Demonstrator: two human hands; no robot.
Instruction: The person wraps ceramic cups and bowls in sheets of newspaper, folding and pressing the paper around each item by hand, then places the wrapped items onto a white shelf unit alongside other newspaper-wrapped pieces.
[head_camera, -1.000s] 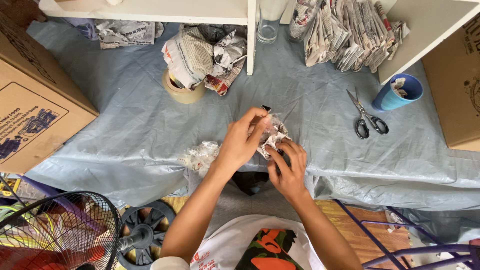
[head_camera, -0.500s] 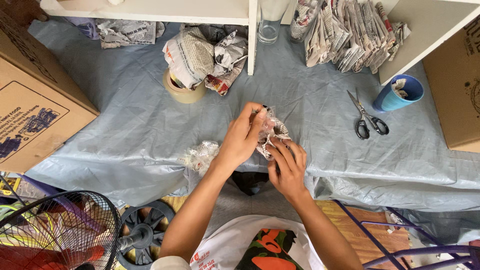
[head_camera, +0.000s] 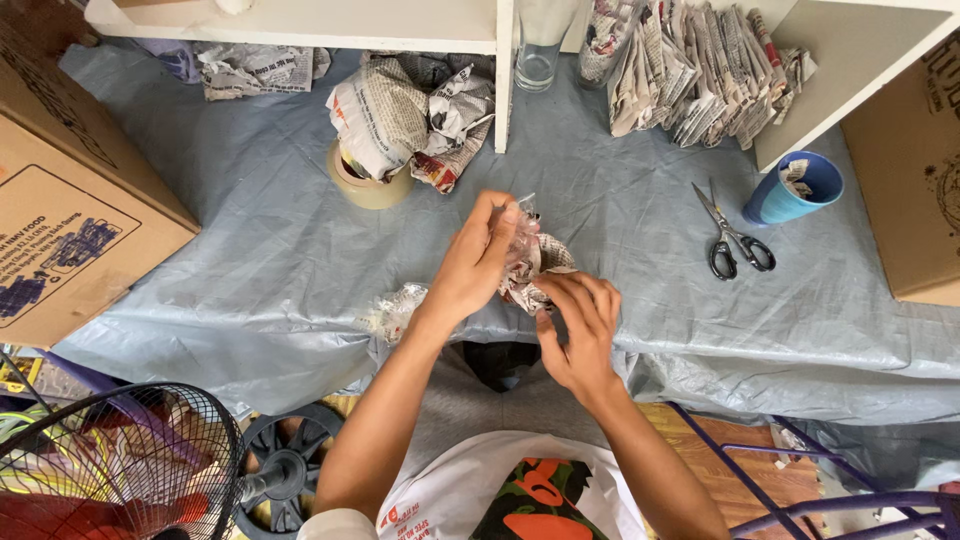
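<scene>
2 hands work 1 small bundle above the near edge of the counter (head_camera: 250, 260), which is covered with grey-blue plastic sheeting. Nearest the camera, a black fan guard (head_camera: 110, 470) stands at lower left.

Compared with 1 s ago, the left hand (head_camera: 470, 265) has shifted its fingers further over the top of the bundle, and the right hand (head_camera: 580, 325) has moved up against its lower right side. Judgement: the wrapping is being pressed tighter, not opened.

The newspaper-wrapped bundle (head_camera: 532, 262) is crumpled, printed paper with a clear crinkled film showing at its top edge. The contents are hidden. The left grip is narrow and pinches the bundle's upper left; the right grip is narrow and pinches its lower fold.

A scrap of clear film (head_camera: 398, 308) lies just left of the left wrist. Further out: a tape roll (head_camera: 368, 188), scissors (head_camera: 730, 240), a blue cup (head_camera: 792, 190), and folded newspapers (head_camera: 700, 70) under a white shelf (head_camera: 400, 22).
</scene>
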